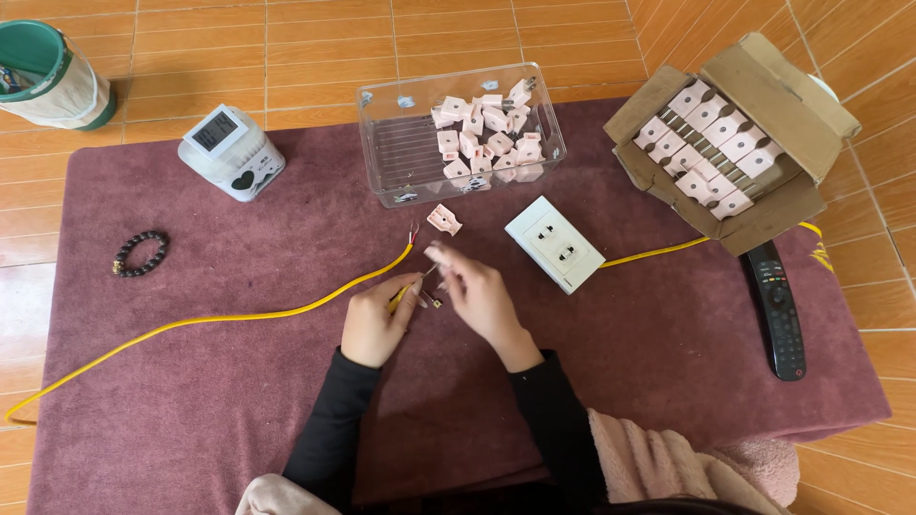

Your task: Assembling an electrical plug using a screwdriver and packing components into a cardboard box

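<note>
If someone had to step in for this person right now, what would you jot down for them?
Left hand: grip shut on the yellow cable near its bared end.
Right hand: fingers pinched on something small at that end; too small to tell what.
One pink clip lies loose on the mat, by the white socket.
More clips in the clear bin and cardboard box.

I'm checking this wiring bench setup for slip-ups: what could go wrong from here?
1. The small brass screw lying loose on the maroon mat beside the left hand might roll away unnoticed.
2. The long yellow cable trails off the mat and could snag, tugging the end both hands hold.
</note>
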